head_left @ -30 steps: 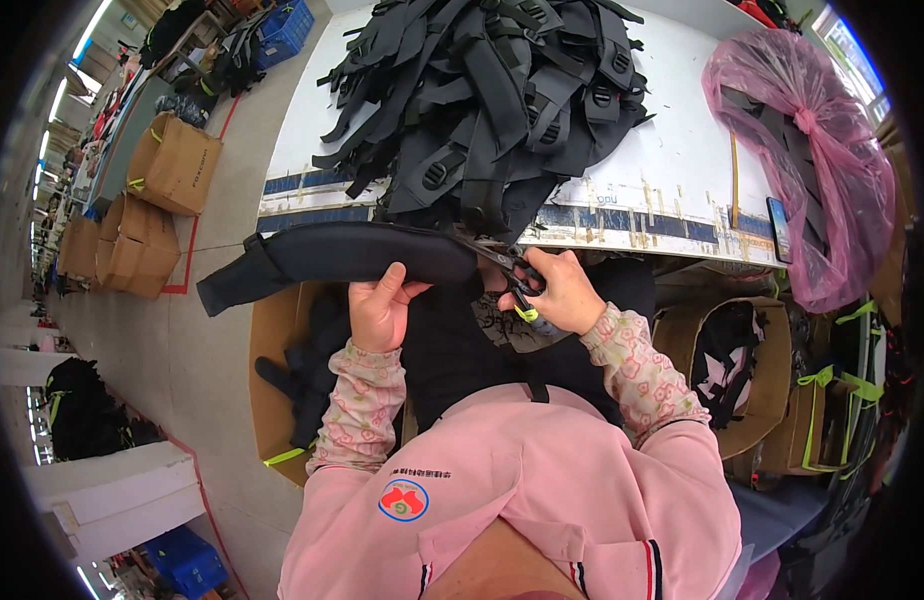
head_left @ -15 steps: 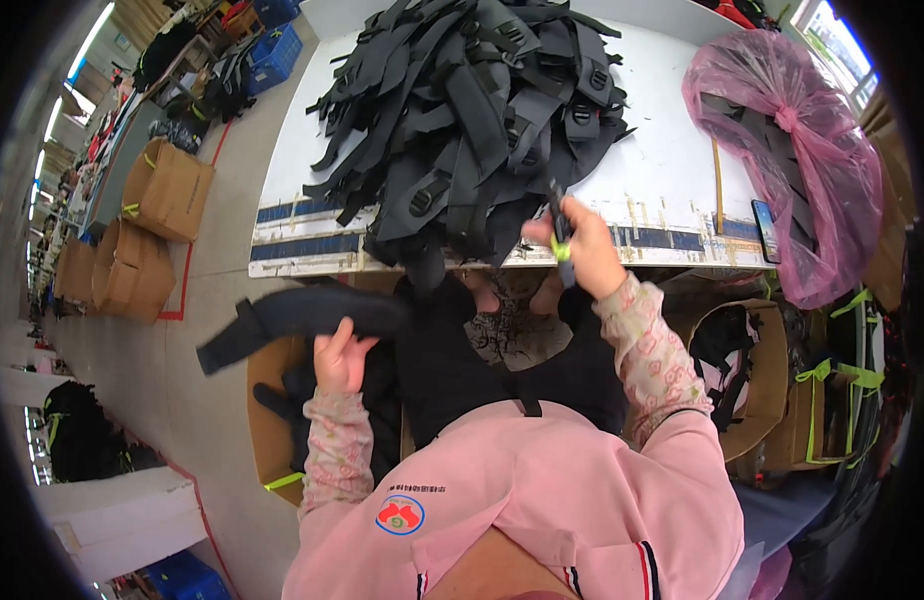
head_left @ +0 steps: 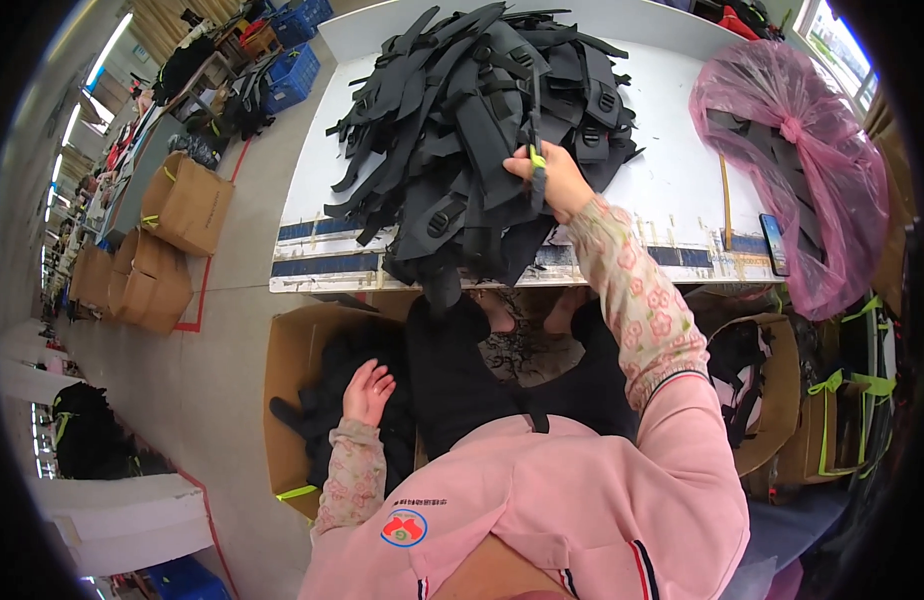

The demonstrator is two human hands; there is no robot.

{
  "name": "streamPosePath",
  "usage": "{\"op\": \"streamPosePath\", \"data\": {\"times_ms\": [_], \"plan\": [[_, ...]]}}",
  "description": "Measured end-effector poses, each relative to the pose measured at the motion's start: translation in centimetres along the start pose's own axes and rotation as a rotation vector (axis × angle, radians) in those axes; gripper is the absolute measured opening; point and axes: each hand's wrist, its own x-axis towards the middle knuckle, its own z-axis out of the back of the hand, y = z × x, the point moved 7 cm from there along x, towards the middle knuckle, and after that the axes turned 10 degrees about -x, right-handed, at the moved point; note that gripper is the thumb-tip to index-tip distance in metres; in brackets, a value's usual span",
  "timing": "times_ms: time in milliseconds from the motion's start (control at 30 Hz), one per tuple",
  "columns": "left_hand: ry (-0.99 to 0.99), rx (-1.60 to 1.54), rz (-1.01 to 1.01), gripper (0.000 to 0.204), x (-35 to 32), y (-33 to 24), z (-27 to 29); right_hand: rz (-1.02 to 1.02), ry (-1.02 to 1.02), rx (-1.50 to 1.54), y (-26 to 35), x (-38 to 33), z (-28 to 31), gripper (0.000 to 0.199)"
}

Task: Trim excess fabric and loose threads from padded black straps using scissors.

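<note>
My left hand [head_left: 368, 393] is empty, fingers apart, over a cardboard box [head_left: 289, 375] at my left knee. Dark padded strap pieces [head_left: 332, 425] fill the box. In my right hand [head_left: 560, 180] is a slim dark tool [head_left: 537, 172] with a yellow-green band, upright in the picture; its exact kind is unclear. That hand is over the near right part of a big heap of dark grey straps [head_left: 482, 130] with black buckles. The heap lies on a white table [head_left: 327, 190], some pieces hanging over its front edge.
A pink plastic bag [head_left: 832, 165] with dark pieces stands on the table's right, beside a phone [head_left: 773, 244] and a thin yellowish stick [head_left: 726, 200]. Another cardboard box [head_left: 777, 400] with dark pieces is by my right knee. More cartons [head_left: 187, 205] stand across the floor at left.
The padded strap has left my left hand, which has moved down over the box and opened. My right hand has moved up and left over the heap, still holding the tool.
</note>
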Motion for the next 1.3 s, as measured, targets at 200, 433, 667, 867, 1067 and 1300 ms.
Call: {"op": "streamPosePath", "data": {"times_ms": [200, 433, 667, 867, 1067, 1300], "plan": [[0.588, 0.134, 0.102, 0.035, -2.3, 2.0, -18.9, -0.05, 0.047, 0.389, 0.5, -11.3, -0.7, 0.016], [0.788, -0.128, 0.3, 0.044, -1.4, 4.1, -31.6, -0.182, 0.308, 0.145, -5.2, -20.5, -0.7, 0.022], [0.729, 0.058, 0.106, 0.038, -1.8, 4.4, -30.3, -0.159, 0.251, -0.003, -8.9, -21.2, 0.3, 0.027], [0.698, 0.099, 0.058, 0.035, -2.8, 5.0, -27.5, -0.018, 0.313, -0.198, -9.1, -18.3, -2.3, 0.035], [0.687, 0.391, -0.276, 0.055, -3.1, -1.3, -24.9, -0.002, 0.587, 0.085, -8.6, -18.1, -4.4, 0.034], [0.655, 0.06, -0.403, 0.052, -2.5, -9.7, -26.1, -0.009, 0.881, -0.039, -8.0, -19.3, -4.3, 0.031]]}}
